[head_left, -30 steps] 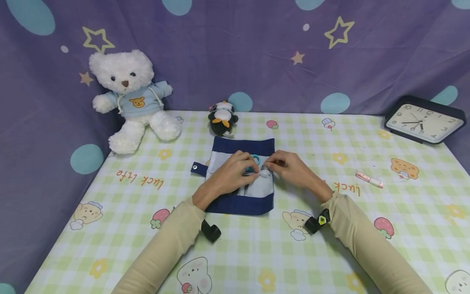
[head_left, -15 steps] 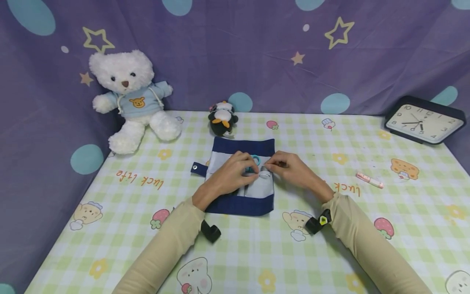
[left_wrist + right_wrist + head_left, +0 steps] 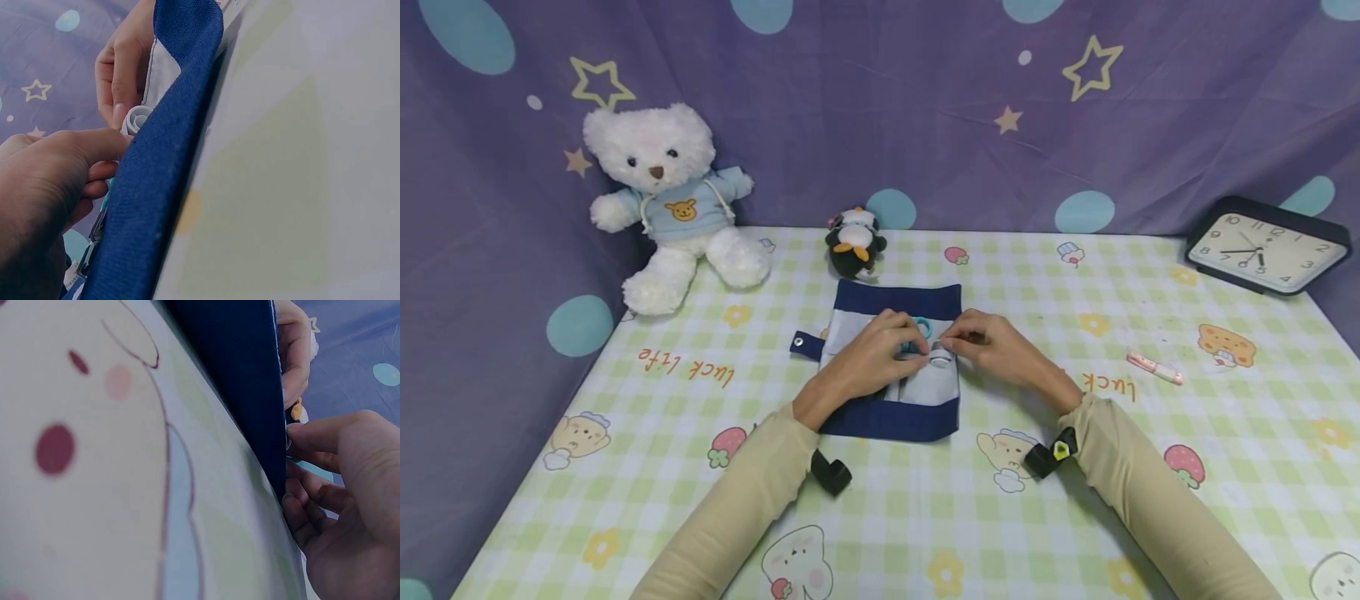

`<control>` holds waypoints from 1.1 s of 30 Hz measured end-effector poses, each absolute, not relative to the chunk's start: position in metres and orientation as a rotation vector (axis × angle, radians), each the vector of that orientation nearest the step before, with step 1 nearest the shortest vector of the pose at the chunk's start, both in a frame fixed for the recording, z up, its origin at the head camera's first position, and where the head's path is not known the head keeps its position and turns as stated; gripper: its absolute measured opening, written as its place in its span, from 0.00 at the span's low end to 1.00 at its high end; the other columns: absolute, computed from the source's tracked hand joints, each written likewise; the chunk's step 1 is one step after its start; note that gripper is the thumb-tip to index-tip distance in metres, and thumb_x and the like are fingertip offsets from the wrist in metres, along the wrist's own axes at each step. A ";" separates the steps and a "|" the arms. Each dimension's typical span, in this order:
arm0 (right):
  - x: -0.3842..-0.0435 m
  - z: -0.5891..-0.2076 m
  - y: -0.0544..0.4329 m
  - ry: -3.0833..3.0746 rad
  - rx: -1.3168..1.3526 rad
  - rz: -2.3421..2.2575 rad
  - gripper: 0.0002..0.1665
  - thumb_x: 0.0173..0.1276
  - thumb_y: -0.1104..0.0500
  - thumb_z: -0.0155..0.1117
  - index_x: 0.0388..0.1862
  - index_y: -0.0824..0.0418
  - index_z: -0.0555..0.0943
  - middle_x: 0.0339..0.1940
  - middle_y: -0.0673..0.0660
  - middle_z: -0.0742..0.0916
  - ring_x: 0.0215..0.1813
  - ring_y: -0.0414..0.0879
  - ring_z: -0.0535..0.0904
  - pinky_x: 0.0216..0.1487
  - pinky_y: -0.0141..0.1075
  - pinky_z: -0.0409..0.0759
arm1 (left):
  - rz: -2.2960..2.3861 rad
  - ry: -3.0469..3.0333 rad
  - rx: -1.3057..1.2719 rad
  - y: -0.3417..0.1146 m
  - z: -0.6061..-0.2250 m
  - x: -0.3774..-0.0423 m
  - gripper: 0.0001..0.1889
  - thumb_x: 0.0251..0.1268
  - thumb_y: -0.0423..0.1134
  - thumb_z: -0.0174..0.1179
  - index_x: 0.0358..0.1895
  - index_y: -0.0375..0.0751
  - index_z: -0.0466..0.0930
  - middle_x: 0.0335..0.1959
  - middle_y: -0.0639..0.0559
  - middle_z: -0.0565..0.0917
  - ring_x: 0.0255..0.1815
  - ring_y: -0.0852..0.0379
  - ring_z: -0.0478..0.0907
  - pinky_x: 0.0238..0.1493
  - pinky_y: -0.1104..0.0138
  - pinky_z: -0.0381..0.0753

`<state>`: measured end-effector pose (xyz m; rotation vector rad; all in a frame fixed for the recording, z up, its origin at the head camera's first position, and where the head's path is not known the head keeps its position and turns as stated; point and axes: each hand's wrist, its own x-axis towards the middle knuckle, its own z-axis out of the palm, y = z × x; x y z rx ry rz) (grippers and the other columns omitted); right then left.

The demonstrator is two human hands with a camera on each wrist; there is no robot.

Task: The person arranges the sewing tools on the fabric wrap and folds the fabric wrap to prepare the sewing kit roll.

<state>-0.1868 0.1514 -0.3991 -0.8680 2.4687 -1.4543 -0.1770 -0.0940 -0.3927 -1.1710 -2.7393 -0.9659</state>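
A navy and light-grey fabric pouch (image 3: 898,297) lies unfolded on the table, its snap strap (image 3: 806,344) out to the left. Over its grey inside, my left hand (image 3: 874,354) and right hand (image 3: 996,346) meet at a rolled white strip (image 3: 138,117). Thumb and fingers of each hand pinch at the roll, left hand on its left side, right hand at its upper right. Beside the left fingertips shows a teal ring handle (image 3: 922,325), perhaps of scissors; the rest is hidden under that hand. In the right wrist view the pouch's navy edge covers most of the roll.
A white teddy bear (image 3: 681,200) sits at the back left, and a small penguin plush (image 3: 854,242) stands behind the pouch. To the right lies a pink and white pen-like stick (image 3: 1154,367). A black-framed clock (image 3: 1267,247) stands at the back right corner.
The white roll has turned and shifted slightly between the fingertips. Both hands stay in nearly the same place over the pouch.
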 end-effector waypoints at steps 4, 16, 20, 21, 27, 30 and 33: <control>-0.187 -0.399 0.151 2.466 -0.865 -1.450 0.09 0.78 0.64 0.63 0.45 0.62 0.90 0.40 0.54 0.85 0.40 0.49 0.77 0.43 0.36 0.76 | -0.970 -2.739 -1.170 -0.094 -0.392 -0.177 0.04 0.72 0.38 0.68 0.43 0.43 0.89 0.44 0.53 0.81 0.45 0.54 0.71 0.51 0.62 0.73; -0.186 -0.399 0.152 2.469 -0.868 -1.435 0.09 0.77 0.64 0.63 0.46 0.63 0.90 0.40 0.54 0.85 0.41 0.49 0.77 0.43 0.36 0.76 | -0.962 -2.743 -1.166 -0.094 -0.392 -0.176 0.04 0.72 0.38 0.68 0.42 0.44 0.89 0.44 0.53 0.81 0.45 0.54 0.71 0.52 0.61 0.73; -0.186 -0.400 0.152 2.467 -0.877 -1.433 0.09 0.77 0.64 0.63 0.46 0.63 0.90 0.40 0.54 0.85 0.41 0.49 0.77 0.43 0.36 0.76 | -0.962 -2.743 -1.168 -0.094 -0.392 -0.176 0.04 0.72 0.38 0.68 0.42 0.44 0.89 0.44 0.53 0.81 0.45 0.54 0.71 0.51 0.61 0.73; -0.186 -0.399 0.152 2.466 -0.879 -1.434 0.09 0.77 0.64 0.63 0.46 0.63 0.90 0.40 0.54 0.85 0.41 0.49 0.76 0.43 0.36 0.75 | -0.962 -2.744 -1.168 -0.094 -0.392 -0.176 0.04 0.72 0.38 0.68 0.42 0.44 0.89 0.44 0.53 0.81 0.45 0.54 0.71 0.51 0.61 0.73; -0.185 -0.399 0.152 2.473 -0.875 -1.444 0.09 0.78 0.65 0.63 0.47 0.64 0.90 0.40 0.54 0.85 0.41 0.49 0.77 0.42 0.36 0.76 | -0.958 -2.749 -1.164 -0.093 -0.391 -0.176 0.04 0.72 0.38 0.68 0.42 0.44 0.89 0.44 0.53 0.81 0.45 0.54 0.71 0.51 0.61 0.72; -0.184 -0.398 0.153 2.499 -0.871 -1.461 0.09 0.77 0.64 0.63 0.47 0.63 0.90 0.40 0.54 0.85 0.41 0.48 0.78 0.43 0.36 0.77 | -0.955 -2.761 -1.157 -0.093 -0.390 -0.176 0.04 0.72 0.39 0.67 0.43 0.44 0.89 0.45 0.53 0.80 0.46 0.54 0.71 0.51 0.61 0.72; -0.183 -0.397 0.155 2.537 -0.876 -1.492 0.08 0.77 0.64 0.64 0.47 0.62 0.90 0.39 0.54 0.85 0.41 0.48 0.80 0.45 0.36 0.79 | -0.952 -2.775 -1.146 -0.094 -0.387 -0.175 0.05 0.72 0.40 0.67 0.44 0.44 0.89 0.46 0.53 0.80 0.46 0.54 0.70 0.51 0.61 0.72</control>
